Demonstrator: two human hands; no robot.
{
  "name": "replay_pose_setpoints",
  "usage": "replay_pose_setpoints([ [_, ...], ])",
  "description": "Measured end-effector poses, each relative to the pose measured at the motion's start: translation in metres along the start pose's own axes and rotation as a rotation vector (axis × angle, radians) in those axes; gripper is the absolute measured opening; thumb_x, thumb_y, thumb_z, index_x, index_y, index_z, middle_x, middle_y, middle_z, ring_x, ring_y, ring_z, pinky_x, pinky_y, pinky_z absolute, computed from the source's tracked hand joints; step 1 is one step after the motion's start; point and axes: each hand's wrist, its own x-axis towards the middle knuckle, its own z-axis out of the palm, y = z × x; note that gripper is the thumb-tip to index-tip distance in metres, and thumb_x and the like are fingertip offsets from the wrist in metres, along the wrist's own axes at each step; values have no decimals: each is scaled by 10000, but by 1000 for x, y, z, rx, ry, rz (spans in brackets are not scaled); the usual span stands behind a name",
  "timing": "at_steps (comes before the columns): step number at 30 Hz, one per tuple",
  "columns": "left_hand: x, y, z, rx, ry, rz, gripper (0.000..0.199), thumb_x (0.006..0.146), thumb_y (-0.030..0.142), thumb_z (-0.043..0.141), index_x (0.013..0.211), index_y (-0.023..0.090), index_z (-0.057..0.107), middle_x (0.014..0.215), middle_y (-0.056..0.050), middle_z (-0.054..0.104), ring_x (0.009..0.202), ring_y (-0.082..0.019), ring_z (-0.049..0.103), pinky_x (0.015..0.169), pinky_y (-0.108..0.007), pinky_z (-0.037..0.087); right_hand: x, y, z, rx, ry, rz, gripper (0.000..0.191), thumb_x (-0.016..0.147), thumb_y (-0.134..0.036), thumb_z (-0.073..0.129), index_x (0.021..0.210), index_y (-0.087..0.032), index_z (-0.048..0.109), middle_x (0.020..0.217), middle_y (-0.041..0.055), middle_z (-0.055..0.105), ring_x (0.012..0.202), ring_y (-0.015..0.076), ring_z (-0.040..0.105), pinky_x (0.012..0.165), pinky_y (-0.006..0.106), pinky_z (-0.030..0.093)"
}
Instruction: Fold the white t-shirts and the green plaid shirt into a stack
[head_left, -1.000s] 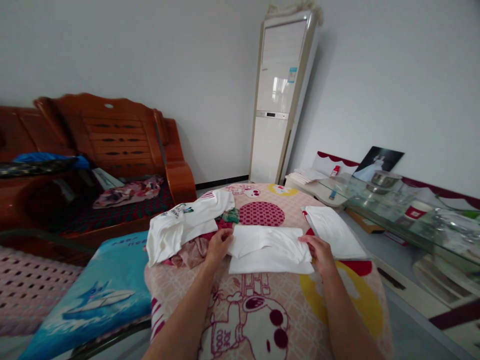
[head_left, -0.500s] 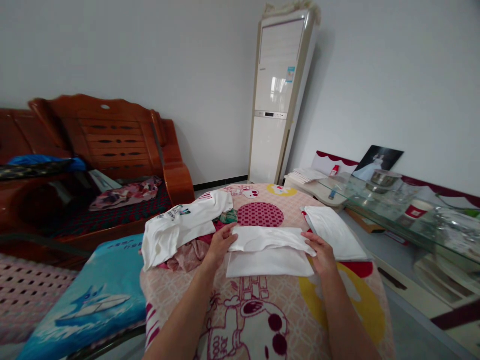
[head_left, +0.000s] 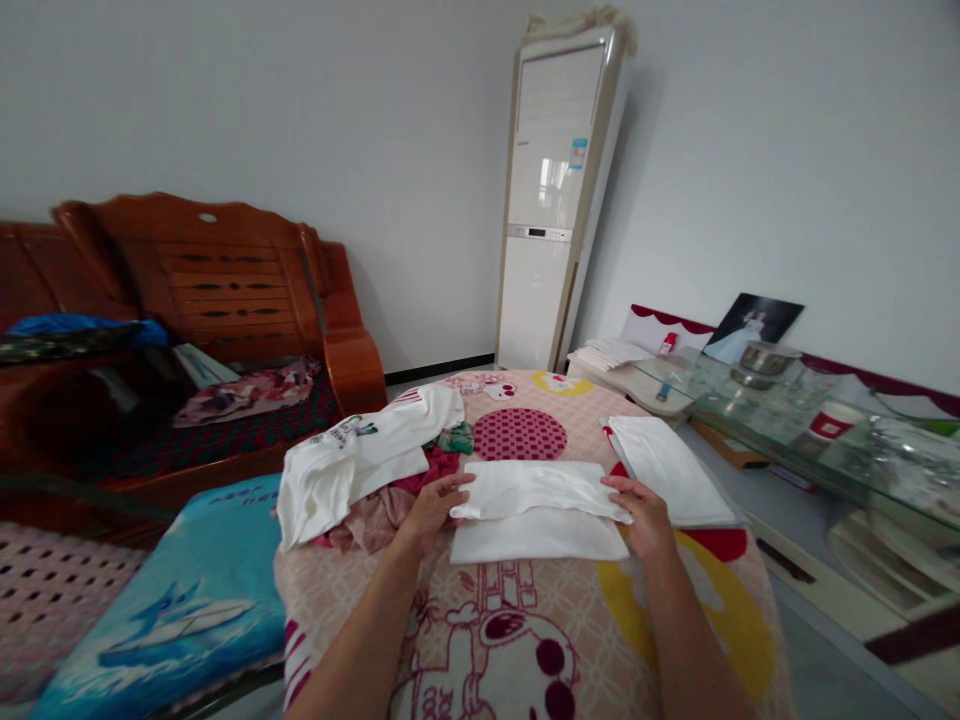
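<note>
Cloth point(head_left: 536, 540) now has a straighter upper fold, its ends gripped by left hand point(head_left: 432, 510) and right hand point(head_left: 648, 514); folding seems neater, unfinished.

I hold a plain white cloth point(head_left: 538, 492) by both its ends. It is folded into a long, wide shape. The top flap is a bit wrinkly, with a wavy edge. The smoother bottom part sticks out on my side, flat on the middle of the tablecloth point(head_left: 607, 645).
</note>
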Motion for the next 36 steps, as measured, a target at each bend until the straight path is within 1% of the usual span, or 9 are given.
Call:
replay_pose_setpoints([
  [4,7,-8,-7,202,-5,64,427,605,168,705,1030,136,686,625,45,547,499,-88,515,455,-195,430,1,5,-6,-227,-43,3,273,482,-189,662,734,-190,765,686,17,730,591,165,595,541,252,426],
  [8,8,-3,-15,653,41,246,324,627,151,671,942,178,738,581,37,563,539,-123,544,576,-241,464,2,6,-12,-448,-77,-100,257,542,-228,615,747,-211,770,663,9,720,587,182,594,564,271,430],
  [12,6,14,-4,899,161,538,195,686,163,659,851,210,752,967,-75,690,903,-227,637,888,-341,470,1,-2,-8,-733,57,-300,168,635,-281,601,697,-270,757,678,22,712,653,211,608,689,328,468],
  [15,11,25,21,846,23,699,226,798,206,582,962,225,736,1167,-85,661,1104,-242,591,1017,-377,414,5,-11,8,-810,35,-509,210,694,-266,564,769,-269,760,758,52,719,757,233,622,790,362,478],
  [19,24,21,55,846,-216,754,344,878,262,505,1191,253,647,1266,-47,630,1226,-219,529,1087,-373,361,15,-9,35,-882,-297,-701,350,792,-215,447,978,-236,743,993,72,725,977,236,625,929,391,465],
  [23,29,-7,66,1181,-396,765,491,924,359,454,1402,249,443,1459,-57,447,1360,-218,386,1143,-422,270,18,17,45,-1110,-446,-742,402,899,-257,387,1208,-236,642,1252,75,636,1203,245,532,1052,462,376],
  [27,27,-26,62,1400,-408,767,547,942,420,421,1460,265,337,1525,-65,334,1413,-228,286,1165,-468,181,14,36,43,-1263,-442,-736,415,946,-273,359,1304,-237,564,1376,71,543,1316,253,426,1109,496,284],
  [32,27,-28,59,1388,-350,806,614,936,473,419,1489,255,266,1527,-83,326,1416,-213,279,1167,-428,174,11,34,39,-1351,-461,-739,437,973,-320,333,1362,-215,504,1452,94,453,1354,262,377,1112,516,265],
  [36,30,-28,60,1395,-351,792,607,924,506,429,1470,265,318,1520,-89,340,1410,-235,293,1157,-442,187,10,31,35,-1409,-509,-746,483,975,-382,341,1427,-230,415,1504,105,365,1386,277,328,1105,530,266],
])
